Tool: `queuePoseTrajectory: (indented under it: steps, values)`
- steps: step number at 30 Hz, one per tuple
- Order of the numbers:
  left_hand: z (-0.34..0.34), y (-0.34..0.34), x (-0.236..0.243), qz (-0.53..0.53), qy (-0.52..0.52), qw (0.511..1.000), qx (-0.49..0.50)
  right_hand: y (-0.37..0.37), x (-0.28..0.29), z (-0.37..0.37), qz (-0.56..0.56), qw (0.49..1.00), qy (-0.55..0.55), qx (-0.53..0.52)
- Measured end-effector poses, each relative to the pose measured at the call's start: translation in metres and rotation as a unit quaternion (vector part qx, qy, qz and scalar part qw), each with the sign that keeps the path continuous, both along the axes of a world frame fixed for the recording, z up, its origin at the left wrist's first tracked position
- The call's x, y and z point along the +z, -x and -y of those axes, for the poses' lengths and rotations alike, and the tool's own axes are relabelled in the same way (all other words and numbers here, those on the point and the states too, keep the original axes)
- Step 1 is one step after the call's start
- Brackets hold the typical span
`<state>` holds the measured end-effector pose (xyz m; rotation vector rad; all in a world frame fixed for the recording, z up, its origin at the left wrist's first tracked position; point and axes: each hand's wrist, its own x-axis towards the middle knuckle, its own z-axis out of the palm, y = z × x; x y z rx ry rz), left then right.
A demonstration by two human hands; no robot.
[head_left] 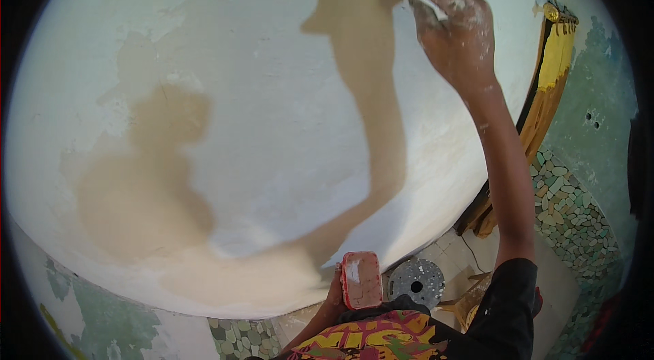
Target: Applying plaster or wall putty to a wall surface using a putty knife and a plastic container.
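Observation:
My right hand (458,32), spotted with white smears, reaches up against the pale wall (286,115). Its fingers are closed on a thin, flat putty knife (430,7) seen nearly edge-on, mostly hidden by the hand. Down by my body, my left hand (334,297) grips a red-rimmed rectangular plastic tub (363,280) from its left side. Pinkish-looking paste coats the inside of the tub, with a whiter patch near its upper left. Shadows of my arm and head fall across the wall, which has uneven damp-looking grey and beige patches.
A speckled grey round disc (416,283) with a dark centre hole lies below the wall, beside a wooden piece (470,302). To the right stands a wooden post (545,101) with yellow cloth. Beyond it are a green patchy wall (603,94) and pebble tiling (569,203).

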<state>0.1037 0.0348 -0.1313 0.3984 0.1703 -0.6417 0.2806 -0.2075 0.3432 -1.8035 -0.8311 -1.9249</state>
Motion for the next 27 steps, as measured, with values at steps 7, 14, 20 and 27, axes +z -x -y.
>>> queuePoseTrajectory:
  steps: [7, 14, 20, 27]
  values:
    - [0.018, 0.010, 0.052, 0.058, -0.026, 0.996, 0.056, 0.002, 0.048, 0.035, 0.043, 0.997, 0.051, -0.048]
    - [0.019, 0.014, 0.073, 0.034, -0.002, 0.999, 0.042, 0.051, -0.022, 0.001, -0.157, 0.978, 0.130, 0.036]
    - [0.010, 0.012, 0.075, 0.030, -0.038, 0.999, 0.016, 0.074, -0.004, -0.004, -0.211, 0.971, 0.036, 0.109]
    - [0.014, 0.016, 0.059, 0.030, 0.015, 0.999, 0.009, 0.058, 0.051, -0.002, -0.136, 0.988, -0.034, -0.063]
